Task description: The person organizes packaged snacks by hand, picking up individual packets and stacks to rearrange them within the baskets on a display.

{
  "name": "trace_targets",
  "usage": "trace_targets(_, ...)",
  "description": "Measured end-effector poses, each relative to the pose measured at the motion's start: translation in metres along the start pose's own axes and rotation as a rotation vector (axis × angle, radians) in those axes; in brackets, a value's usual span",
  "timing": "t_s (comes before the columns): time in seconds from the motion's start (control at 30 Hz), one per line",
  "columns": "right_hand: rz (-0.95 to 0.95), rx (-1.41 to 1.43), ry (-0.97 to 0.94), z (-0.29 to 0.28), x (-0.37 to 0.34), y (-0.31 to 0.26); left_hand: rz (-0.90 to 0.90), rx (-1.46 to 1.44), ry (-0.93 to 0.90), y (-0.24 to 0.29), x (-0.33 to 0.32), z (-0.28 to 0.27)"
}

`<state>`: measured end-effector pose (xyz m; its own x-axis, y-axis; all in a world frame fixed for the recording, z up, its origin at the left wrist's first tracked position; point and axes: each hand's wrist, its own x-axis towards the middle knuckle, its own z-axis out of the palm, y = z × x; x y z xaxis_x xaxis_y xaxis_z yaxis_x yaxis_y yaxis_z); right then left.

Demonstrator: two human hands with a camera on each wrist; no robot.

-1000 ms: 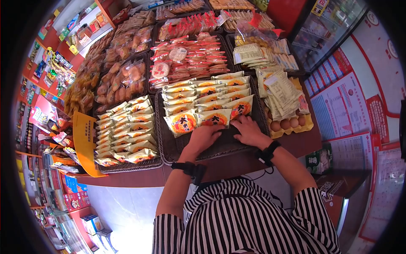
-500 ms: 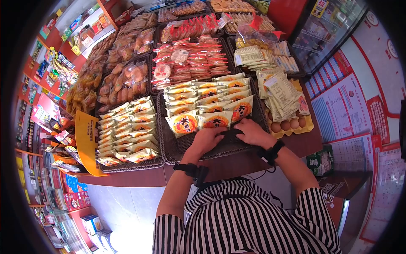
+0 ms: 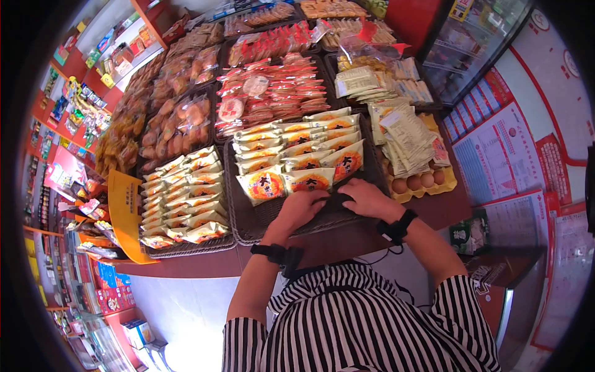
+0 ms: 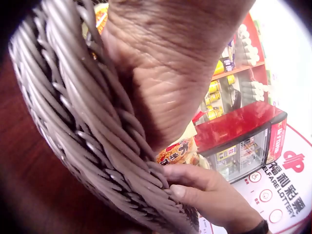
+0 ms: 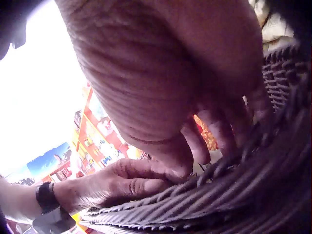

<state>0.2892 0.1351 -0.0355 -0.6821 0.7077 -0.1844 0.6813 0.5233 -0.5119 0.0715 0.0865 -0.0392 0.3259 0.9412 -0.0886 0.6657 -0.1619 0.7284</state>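
In the head view, cream and orange snack packets (image 3: 309,180) stand in rows in a dark wicker basket (image 3: 249,232). The left hand (image 3: 300,209) lies over the basket's front part, fingers close to the middle front packet. Beside it is the right hand (image 3: 370,201), its fingers below the right front packet; the two hands nearly meet. Both wrist views show the woven rim (image 4: 92,112) next to the hands. In the right wrist view, the right hand's (image 5: 161,83) fingers hang bent inside the rim, near the left hand (image 5: 117,183). Fingertip contact is partly hidden.
A similar basket of packets (image 3: 193,198) adjoins on the left, beside a yellow sign (image 3: 126,214). Red-wrapped snacks (image 3: 273,90) fill the basket behind. An egg tray (image 3: 434,189) and pale packets (image 3: 406,139) sit at right. A glass-door cabinet (image 3: 474,46) stands beyond.
Both hands have drawn back slightly from the front packets toward the person, so more of the middle packet shows. The baskets appear shifted slightly left as the head view moved.
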Motion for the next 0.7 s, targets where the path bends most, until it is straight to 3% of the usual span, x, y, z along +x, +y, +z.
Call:
trace_targets(0.1, -0.012, 0.106, 0.064, -0.019, -0.011, -0.005, -0.026, -0.008, -0.024, 0.007, -0.002, -0.003)
trace_targets(0.2, 0.009, 0.209, 0.374, -0.042, -0.019, -0.001, -0.017, -0.067, 0.001, 0.008, -0.008, -0.004)
trace_targets(0.23, 0.013, 0.205, 0.378, -0.05, -0.021, 0.007, -0.01, -0.068, 0.0, 0.013, -0.011, -0.008)
trace_targets(0.3, -0.027, -0.092, 0.795, -0.071, -0.024, 0.026, -0.108, -0.045, -0.045, 0.022, -0.018, -0.015)
trace_targets(0.33, -0.027, -0.093, 0.797, -0.079, -0.026, 0.032, -0.106, -0.044, -0.045, 0.023, -0.022, -0.015)
trace_targets(0.4, 0.154, -0.493, 1.01, -0.094, -0.029, 0.044, -0.108, -0.112, 0.011, 0.023, -0.031, -0.014)
trace_targets(0.53, 0.316, -0.503, 0.883, -0.096, -0.025, 0.063, -0.148, -0.15, 0.03, 0.03, -0.04, -0.011)
trace_targets(0.6, 0.568, -0.434, 0.606, -0.096, -0.021, 0.062, -0.176, -0.197, 0.039, 0.032, -0.04, -0.01)
trace_targets(0.7, 0.619, -0.279, 0.478, -0.096, -0.019, 0.062, -0.144, -0.19, 0.066, 0.033, -0.042, -0.009)
